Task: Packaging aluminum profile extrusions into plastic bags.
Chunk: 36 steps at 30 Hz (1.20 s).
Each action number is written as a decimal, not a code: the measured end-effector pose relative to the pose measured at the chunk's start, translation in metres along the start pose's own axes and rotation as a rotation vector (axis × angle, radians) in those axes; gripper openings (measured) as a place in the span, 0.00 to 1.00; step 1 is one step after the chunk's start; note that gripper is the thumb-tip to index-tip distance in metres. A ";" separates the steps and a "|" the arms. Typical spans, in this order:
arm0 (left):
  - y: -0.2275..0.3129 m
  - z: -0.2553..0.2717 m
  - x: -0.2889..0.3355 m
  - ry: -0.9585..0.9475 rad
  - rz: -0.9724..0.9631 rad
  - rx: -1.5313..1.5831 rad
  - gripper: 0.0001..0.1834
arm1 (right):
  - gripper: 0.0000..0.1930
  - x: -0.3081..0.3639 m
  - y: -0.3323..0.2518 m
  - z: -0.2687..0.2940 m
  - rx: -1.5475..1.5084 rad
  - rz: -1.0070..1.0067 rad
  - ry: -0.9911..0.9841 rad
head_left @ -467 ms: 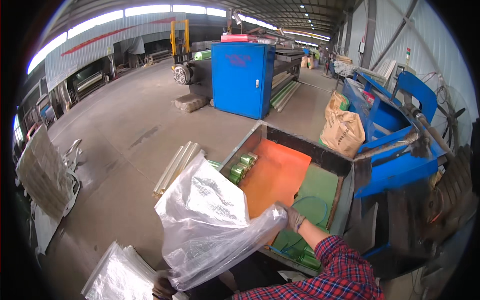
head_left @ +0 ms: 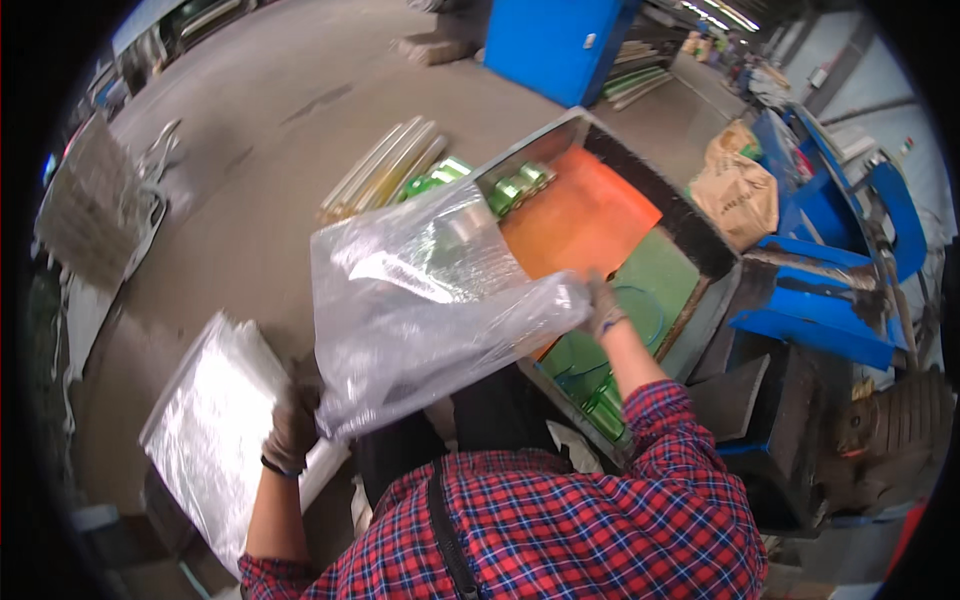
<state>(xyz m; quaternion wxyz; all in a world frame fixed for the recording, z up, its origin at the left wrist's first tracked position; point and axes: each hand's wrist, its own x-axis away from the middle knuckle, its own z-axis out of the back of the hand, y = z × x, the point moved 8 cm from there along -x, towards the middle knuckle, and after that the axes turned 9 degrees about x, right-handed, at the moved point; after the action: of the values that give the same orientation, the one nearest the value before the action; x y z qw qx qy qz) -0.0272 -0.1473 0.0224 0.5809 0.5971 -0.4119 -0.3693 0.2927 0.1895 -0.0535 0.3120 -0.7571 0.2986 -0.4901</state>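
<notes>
A large clear plastic bag (head_left: 430, 340) is stretched across in front of me, with a bunched roll along its right part. My right hand (head_left: 603, 303), in a pale work glove, is closed on its right end, over the box. My left hand (head_left: 290, 430), gloved and a little blurred, grips the lower left corner of the bag; its fingertips are partly hidden. Beside that hand lies a stack of shiny clear plastic bags (head_left: 225, 390). Under the right side of the bag is a metal-walled box (head_left: 660, 175) holding an orange sheet (head_left: 580, 220), a green sheet (head_left: 655, 275) and green film rolls (head_left: 520, 188).
Shiny rolls (head_left: 385, 165) lie on the floor beyond the bag. Paper sacks (head_left: 738, 190) stand behind the box near blue machinery (head_left: 820, 320). A blue cabinet (head_left: 550, 45) is at the far side, and a wrapped grey stack (head_left: 95, 200) at the left.
The view has tilted downward, bringing my torso and left forearm into sight. The bag looks flatter and wider, its left corner raised, with both hands still at its ends.
</notes>
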 end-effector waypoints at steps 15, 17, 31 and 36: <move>0.110 -0.092 0.022 0.230 -0.460 -0.610 0.13 | 0.15 0.192 0.034 -0.213 0.984 0.988 -0.288; 0.109 -0.103 0.049 0.146 -0.529 -0.674 0.09 | 0.14 0.142 0.075 -0.242 1.752 0.819 -0.311; 0.035 -0.089 0.051 -0.261 0.669 -0.552 0.27 | 0.15 -0.042 0.088 -0.143 2.068 0.409 0.027; -0.114 -0.153 -0.048 -0.593 -0.134 -1.011 0.17 | 0.16 -0.034 0.120 -0.138 2.038 0.398 -0.141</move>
<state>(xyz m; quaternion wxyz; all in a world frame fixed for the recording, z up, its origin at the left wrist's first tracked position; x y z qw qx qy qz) 0.1025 -0.0452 -0.0853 0.6289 0.1424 -0.2909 -0.7069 0.1357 0.1151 -0.1192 0.8957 -0.0989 -0.1563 -0.4045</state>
